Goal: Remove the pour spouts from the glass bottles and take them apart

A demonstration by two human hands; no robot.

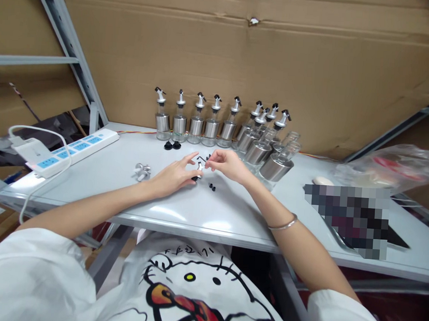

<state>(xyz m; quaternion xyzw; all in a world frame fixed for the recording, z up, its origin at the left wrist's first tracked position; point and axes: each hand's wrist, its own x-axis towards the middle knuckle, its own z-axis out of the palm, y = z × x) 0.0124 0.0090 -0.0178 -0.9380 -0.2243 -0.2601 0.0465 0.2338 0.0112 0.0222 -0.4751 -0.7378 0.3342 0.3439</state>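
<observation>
My left hand [175, 177] steadies a small silver-and-black pour spout [200, 168] low over the table, its thumb at the black base and its index finger raised. From the other side, my right hand [229, 165] has its fingertips pinched at the spout's top, on a thin black lever [201, 158]. Whether the lever is joined to the spout is too small to tell. Just in front of my right hand lie small black caps [212, 187]. Left of my left hand are loose silver spout parts [142, 171]. Two black stoppers [172, 145] lie beyond it.
Glass bottles with steel sleeves and spouts [196, 123] line the back. Right of them, several sleeved bottles lack spouts [276, 168]. A power strip [80, 147] with a white charger [36, 155] lies left. A plastic bag [392, 166] and a blurred-out object [349, 215] sit right.
</observation>
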